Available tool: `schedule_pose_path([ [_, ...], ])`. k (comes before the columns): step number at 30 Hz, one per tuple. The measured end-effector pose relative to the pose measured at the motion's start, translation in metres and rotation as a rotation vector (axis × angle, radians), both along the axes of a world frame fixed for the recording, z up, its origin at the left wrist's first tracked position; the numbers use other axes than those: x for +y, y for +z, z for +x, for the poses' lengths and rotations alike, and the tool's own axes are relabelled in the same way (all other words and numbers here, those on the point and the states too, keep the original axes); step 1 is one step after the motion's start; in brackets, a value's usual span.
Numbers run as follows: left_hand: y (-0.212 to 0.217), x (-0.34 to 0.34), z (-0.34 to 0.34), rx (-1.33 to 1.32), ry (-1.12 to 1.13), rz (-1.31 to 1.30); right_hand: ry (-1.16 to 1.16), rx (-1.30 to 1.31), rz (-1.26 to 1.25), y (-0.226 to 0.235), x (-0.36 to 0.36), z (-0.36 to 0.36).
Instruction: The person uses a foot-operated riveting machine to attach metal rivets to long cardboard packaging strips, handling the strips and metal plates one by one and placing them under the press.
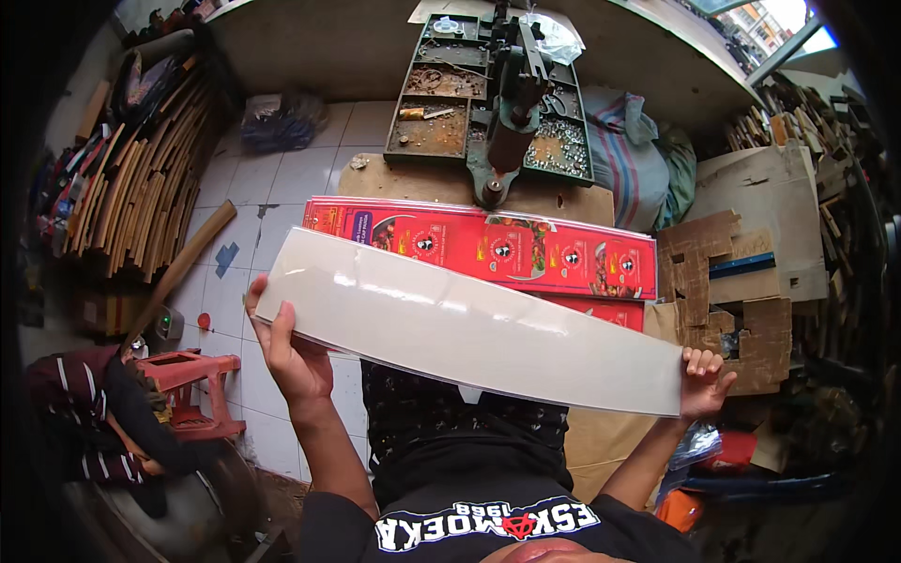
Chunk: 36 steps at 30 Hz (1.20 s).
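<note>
White panel (479,324), held slantwise before us, partly masking red printed sheets (563,246). We note left hand (293,355) closed on one end, thumb on top; right hand (702,389), fingers curled at the other end.

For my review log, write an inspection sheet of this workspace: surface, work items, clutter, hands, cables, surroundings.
Surface: wooden tabletop, partly covered by red printed panels.
Work items: glossy white panel, held aslant, overlapping the red panels in view.
Clutter: green compartment tray with small metal pieces, around a dark metal press; cut cardboard at right.
Hands: left hand grips the white panel's left end, thumb on top; right hand holds its right end, fingers over the edge.
Cables: nothing seen.
Surroundings: tiled floor, red plastic stool, another person partly visible lower left.
</note>
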<state>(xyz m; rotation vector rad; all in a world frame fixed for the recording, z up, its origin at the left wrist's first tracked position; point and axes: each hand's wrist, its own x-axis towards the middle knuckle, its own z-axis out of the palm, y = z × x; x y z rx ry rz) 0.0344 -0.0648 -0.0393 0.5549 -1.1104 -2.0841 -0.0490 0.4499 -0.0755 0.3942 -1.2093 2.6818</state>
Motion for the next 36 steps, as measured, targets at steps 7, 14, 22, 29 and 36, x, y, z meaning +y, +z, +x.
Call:
schedule_pose_path([
  [7,-0.022,0.007,-0.058,0.129,-0.361,0.144,0.041,-0.095,1.301,0.064,-0.006,-0.005],
  [14,-0.027,0.055,-0.103,0.032,-0.764,0.348,0.258,-0.128,1.515,0.052,-0.072,-0.017],
  [22,-0.038,0.063,-0.130,-0.276,-0.872,0.114,0.049,0.041,1.508,0.023,-0.087,-0.007],
  [29,-0.040,0.061,-0.157,-0.335,-0.953,0.032,0.032,-0.074,1.573,0.018,-0.092,-0.014],
  [36,-0.043,0.060,-0.159,-0.325,-0.949,0.041,0.041,-0.120,1.577,0.019,-0.094,-0.015],
])
